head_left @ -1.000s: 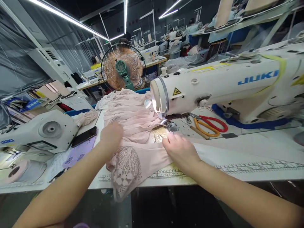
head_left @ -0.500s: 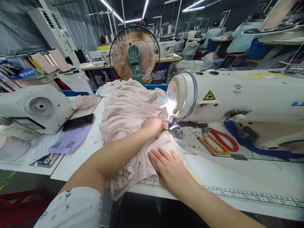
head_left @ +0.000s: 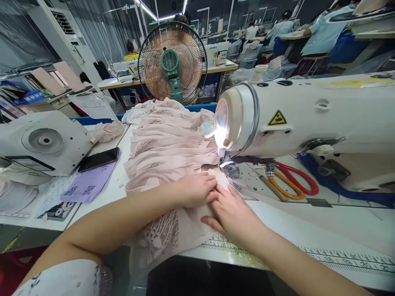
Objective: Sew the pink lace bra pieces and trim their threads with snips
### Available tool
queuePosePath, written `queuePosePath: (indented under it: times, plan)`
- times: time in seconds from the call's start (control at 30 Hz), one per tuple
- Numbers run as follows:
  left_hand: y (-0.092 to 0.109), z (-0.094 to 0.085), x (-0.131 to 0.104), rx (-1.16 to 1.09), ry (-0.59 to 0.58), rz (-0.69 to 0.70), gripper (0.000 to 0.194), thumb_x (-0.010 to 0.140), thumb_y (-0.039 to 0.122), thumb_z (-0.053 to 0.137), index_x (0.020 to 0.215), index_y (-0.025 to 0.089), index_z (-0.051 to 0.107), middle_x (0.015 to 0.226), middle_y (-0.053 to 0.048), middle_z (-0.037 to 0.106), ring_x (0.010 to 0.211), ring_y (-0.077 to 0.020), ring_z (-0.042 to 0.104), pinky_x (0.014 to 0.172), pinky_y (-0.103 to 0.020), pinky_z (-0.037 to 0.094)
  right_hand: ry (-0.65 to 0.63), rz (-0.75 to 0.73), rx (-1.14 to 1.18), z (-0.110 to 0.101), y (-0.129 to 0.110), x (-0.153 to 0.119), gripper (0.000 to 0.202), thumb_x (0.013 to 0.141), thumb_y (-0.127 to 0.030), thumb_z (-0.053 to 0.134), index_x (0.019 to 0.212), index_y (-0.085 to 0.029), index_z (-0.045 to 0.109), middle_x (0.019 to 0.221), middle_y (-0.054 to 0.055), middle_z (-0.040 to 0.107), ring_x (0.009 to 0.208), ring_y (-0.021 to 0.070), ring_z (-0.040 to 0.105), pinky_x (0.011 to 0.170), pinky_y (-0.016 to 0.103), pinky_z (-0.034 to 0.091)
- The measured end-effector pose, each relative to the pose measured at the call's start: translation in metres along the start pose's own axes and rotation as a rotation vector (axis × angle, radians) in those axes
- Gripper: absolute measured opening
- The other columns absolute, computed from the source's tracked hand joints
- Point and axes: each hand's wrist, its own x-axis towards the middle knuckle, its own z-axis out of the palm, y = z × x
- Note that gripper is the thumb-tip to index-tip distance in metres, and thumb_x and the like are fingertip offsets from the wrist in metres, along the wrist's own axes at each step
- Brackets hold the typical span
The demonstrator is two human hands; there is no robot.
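A pale pink garment piece with lace (head_left: 165, 230) lies at the table's front edge and hangs partly over it. My left hand (head_left: 197, 190) is closed on its fabric, just in front of the sewing machine's lit needle area; what its fingertips pinch is hidden. Touching it from the right is my right hand (head_left: 230, 211), fingers bent over the same fabric and thumb apart. The white sewing machine head (head_left: 236, 117) stands behind and to the right of both hands. A long heap of pink garments (head_left: 173, 139) stretches away behind my left hand.
Red-handled scissors (head_left: 304, 179) and orange-handled ones (head_left: 286, 185) lie right of the needle. A phone (head_left: 98, 159) rests on purple paper (head_left: 89, 181) at left, beside another machine (head_left: 46, 142). A fan (head_left: 173, 65) stands behind; people sit farther back.
My left hand has moved back from the needle toward me and now meets my right hand. My right hand has shifted slightly up and right. The lace piece hangs lower, and the view has shifted.
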Motion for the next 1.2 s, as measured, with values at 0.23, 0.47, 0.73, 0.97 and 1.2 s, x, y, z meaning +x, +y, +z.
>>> queuePosePath:
  times: [0.23, 0.47, 0.73, 0.97, 1.2]
  plan:
    - [-0.016, 0.02, 0.004, 0.019, -0.015, -0.009, 0.051, 0.098, 0.037, 0.037, 0.139, 0.007, 0.043, 0.151, -0.014, 0.035, 0.141, -0.0241, 0.032, 0.117, -0.035, 0.024, 0.211, -0.098, -0.11, 0.006, 0.011, -0.029, 0.044, 0.096, -0.037, 0.041, 0.126, -0.009, 0.058, 0.129, 0.015, 0.062, 0.123, 0.0255, 0.054, 0.102, 0.043, 0.043]
    - [-0.021, 0.014, 0.011, 0.03, 0.03, 0.036, 0.047, 0.097, 0.036, 0.042, 0.135, 0.009, 0.048, 0.147, -0.015, 0.042, 0.137, -0.022, 0.038, 0.112, -0.033, 0.032, 0.262, -0.124, -0.116, 0.005, 0.019, -0.046, 0.042, 0.095, -0.034, 0.042, 0.127, -0.01, 0.057, 0.13, 0.014, 0.061, 0.123, 0.0261, 0.055, 0.099, 0.042, 0.048]
    - [-0.019, 0.007, 0.012, 0.059, 0.044, 0.083, 0.041, 0.094, 0.036, 0.048, 0.122, 0.008, 0.058, 0.142, -0.015, 0.049, 0.128, -0.0254, 0.048, 0.109, -0.035, 0.037, 0.262, -0.17, -0.109, 0.0, 0.016, -0.049, 0.041, 0.095, -0.035, 0.043, 0.125, -0.011, 0.058, 0.125, 0.013, 0.065, 0.115, 0.0254, 0.06, 0.096, 0.043, 0.048]
    - [-0.022, 0.006, 0.012, 0.066, 0.041, 0.129, 0.047, 0.093, 0.041, 0.048, 0.125, 0.006, 0.056, 0.14, -0.016, 0.05, 0.126, -0.0269, 0.049, 0.108, -0.035, 0.037, 0.341, -0.1, -0.23, -0.009, 0.03, -0.046, 0.044, 0.098, -0.037, 0.034, 0.112, -0.01, 0.065, 0.108, 0.014, 0.072, 0.097, 0.0259, 0.065, 0.087, 0.043, 0.046]
    - [-0.02, 0.006, 0.014, 0.129, 0.016, 0.111, 0.057, 0.093, 0.046, 0.047, 0.132, 0.005, 0.051, 0.143, -0.017, 0.047, 0.126, -0.0297, 0.047, 0.107, -0.037, 0.037, 0.344, -0.153, -0.242, -0.014, 0.028, -0.048, 0.046, 0.098, -0.04, 0.034, 0.103, -0.011, 0.069, 0.103, 0.012, 0.073, 0.092, 0.0241, 0.065, 0.084, 0.039, 0.046]
